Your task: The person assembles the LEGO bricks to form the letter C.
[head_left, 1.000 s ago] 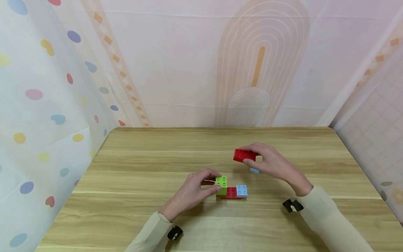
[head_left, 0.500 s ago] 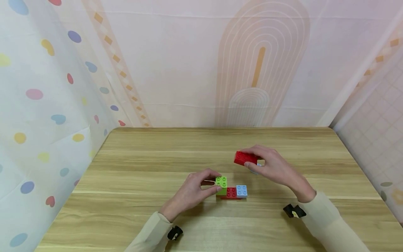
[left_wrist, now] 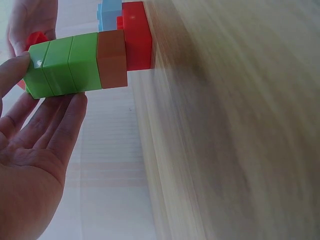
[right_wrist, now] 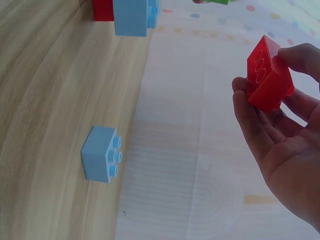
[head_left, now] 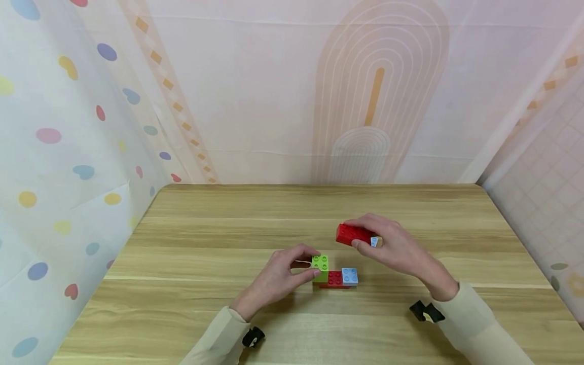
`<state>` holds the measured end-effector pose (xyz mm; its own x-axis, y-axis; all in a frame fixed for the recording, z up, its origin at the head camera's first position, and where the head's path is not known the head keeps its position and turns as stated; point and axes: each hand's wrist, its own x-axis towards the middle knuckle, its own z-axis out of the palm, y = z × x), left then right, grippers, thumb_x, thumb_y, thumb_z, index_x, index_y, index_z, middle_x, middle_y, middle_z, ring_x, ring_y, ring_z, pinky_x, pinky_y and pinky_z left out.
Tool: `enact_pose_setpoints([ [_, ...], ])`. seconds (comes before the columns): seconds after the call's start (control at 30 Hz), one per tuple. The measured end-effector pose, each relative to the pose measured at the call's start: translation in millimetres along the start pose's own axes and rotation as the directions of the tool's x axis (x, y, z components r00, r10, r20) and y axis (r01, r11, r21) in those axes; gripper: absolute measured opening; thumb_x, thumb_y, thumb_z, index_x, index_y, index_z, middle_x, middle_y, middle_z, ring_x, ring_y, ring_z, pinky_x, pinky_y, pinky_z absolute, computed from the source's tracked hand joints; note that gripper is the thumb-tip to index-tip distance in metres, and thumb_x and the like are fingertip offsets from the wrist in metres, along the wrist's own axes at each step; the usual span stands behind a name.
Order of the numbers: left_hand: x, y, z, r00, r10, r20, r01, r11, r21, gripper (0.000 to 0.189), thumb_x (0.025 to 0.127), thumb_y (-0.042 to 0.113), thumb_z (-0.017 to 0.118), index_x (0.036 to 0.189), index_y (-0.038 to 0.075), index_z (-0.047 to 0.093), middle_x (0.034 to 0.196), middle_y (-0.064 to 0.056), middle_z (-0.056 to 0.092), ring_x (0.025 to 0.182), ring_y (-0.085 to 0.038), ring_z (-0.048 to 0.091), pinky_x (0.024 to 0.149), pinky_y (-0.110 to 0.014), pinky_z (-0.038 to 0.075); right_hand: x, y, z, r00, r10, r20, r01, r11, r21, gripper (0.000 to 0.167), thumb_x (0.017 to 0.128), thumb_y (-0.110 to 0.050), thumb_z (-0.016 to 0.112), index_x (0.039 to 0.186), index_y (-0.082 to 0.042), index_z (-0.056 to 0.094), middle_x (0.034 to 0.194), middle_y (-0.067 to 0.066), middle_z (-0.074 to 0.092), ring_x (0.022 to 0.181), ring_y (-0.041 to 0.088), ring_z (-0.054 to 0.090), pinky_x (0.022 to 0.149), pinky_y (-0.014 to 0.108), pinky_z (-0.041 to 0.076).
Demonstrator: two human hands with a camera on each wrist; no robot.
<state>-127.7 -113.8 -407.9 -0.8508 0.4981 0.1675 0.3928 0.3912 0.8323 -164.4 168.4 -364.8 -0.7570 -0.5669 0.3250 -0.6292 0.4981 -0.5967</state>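
My left hand [head_left: 276, 279] pinches the top of an upright stack with thumb and fingers. In the left wrist view that stack has three green bricks [left_wrist: 62, 65] above a brown brick [left_wrist: 112, 59]. It stands on one end of a red base brick [left_wrist: 138, 37] lying on the table. A light blue brick [head_left: 350, 276] is on the base's other end. Beyond the stack, my right hand [head_left: 398, 248] holds a second red brick [head_left: 352, 234] in the air; its hollow underside shows in the right wrist view.
A loose light blue brick [right_wrist: 100, 155] lies on the wooden table [head_left: 205, 243], studs up, partly hidden behind my right hand in the head view. Patterned cloth [head_left: 255, 101] hangs behind the table and along both sides.
My right hand, with the red brick, has come down slightly toward me in the head view. The loose light blue brick shows differently behind it. The left hand and the stack stay put.
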Motion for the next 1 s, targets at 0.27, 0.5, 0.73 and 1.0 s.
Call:
enact_pose_setpoints([
  [0.27, 0.5, -0.3, 1.0, 1.0, 0.019, -0.004, -0.019, 1.0, -0.016, 0.028, 0.093, 0.018, 0.071, 0.12, 0.013, 0.063, 0.114, 0.001, 0.068, 0.105, -0.017, 0.066, 0.09, -0.03, 0.055, -1.2, -8, 2, 0.999, -0.035, 0.015, 0.035, 0.999, 0.006, 0.037, 0.094, -0.018, 0.069, 0.131, -0.017, 0.062, 0.113, -0.007, 0.064, 0.091, 0.009, 0.059, 0.074, 0.029, 0.055],
  [0.5, 1.1, 0.5, 2.0, 1.0, 0.015, -0.003, -0.015, 1.0, -0.015, 0.028, 0.093, 0.016, 0.072, 0.12, 0.012, 0.063, 0.114, 0.002, 0.068, 0.104, -0.016, 0.066, 0.09, -0.032, 0.055, -1.8, -13, 5, 0.998, -0.066, 0.017, 0.066, 0.998, 0.01, 0.037, 0.093, -0.018, 0.07, 0.13, -0.018, 0.063, 0.113, -0.009, 0.064, 0.09, 0.008, 0.058, 0.073, 0.029, 0.055],
  [0.73, 1.7, 1.1, 1.9, 1.0, 0.011, 0.004, -0.011, 1.0, -0.022, 0.03, 0.093, 0.017, 0.071, 0.122, 0.012, 0.062, 0.115, 0.001, 0.068, 0.105, -0.017, 0.066, 0.091, -0.033, 0.054, -2.3, -16, 12, 0.995, -0.092, 0.034, 0.093, 0.996, -0.01, 0.036, 0.092, -0.021, 0.07, 0.128, -0.016, 0.065, 0.113, -0.007, 0.064, 0.087, 0.008, 0.057, 0.067, 0.025, 0.052],
  [1.0, 2.5, -0.5, 1.5, 0.999, 0.032, -0.004, -0.032, 0.999, -0.003, 0.03, 0.094, 0.02, 0.071, 0.121, 0.012, 0.062, 0.116, -0.001, 0.068, 0.105, -0.018, 0.067, 0.091, -0.038, 0.055, -1.7, -18, 21, 0.991, -0.091, 0.1, 0.092, 0.996, -0.012, 0.036, 0.092, -0.018, 0.069, 0.128, -0.014, 0.065, 0.116, -0.004, 0.064, 0.091, 0.01, 0.057, 0.07, 0.03, 0.055],
])
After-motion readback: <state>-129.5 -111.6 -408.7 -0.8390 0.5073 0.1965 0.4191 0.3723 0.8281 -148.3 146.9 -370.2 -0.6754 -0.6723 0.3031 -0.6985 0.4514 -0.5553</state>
